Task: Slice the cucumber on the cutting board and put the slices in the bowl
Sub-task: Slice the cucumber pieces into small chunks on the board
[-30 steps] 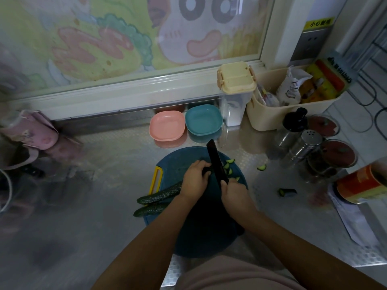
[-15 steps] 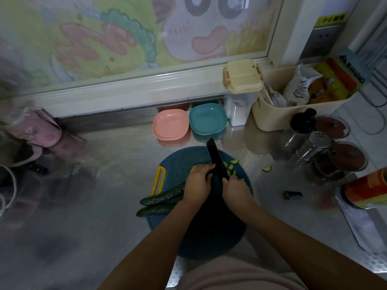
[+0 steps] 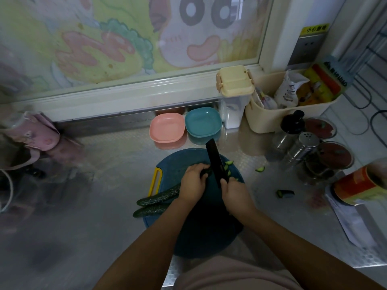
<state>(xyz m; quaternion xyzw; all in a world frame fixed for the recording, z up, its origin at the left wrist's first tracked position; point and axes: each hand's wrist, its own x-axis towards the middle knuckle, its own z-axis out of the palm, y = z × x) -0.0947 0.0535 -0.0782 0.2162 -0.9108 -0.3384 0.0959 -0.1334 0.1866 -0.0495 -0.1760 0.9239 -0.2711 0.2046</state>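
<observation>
Fingers of left hand point(image 3: 193, 183) curl over cucumber point(image 3: 159, 197), hiding its end; right hand point(image 3: 235, 194) grips knife point(image 3: 214, 162).

Soft daylight is coming through the painted window point(image 3: 129, 45) ahead; the counter point(image 3: 117, 155) is glaring near it and blurring at my left.

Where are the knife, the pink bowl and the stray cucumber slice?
knife point(image 3: 215, 162): head view, middle of black blade.
pink bowl point(image 3: 167, 130): head view, bare inner floor.
stray cucumber slice point(image 3: 260, 169): head view, its centre.
</observation>
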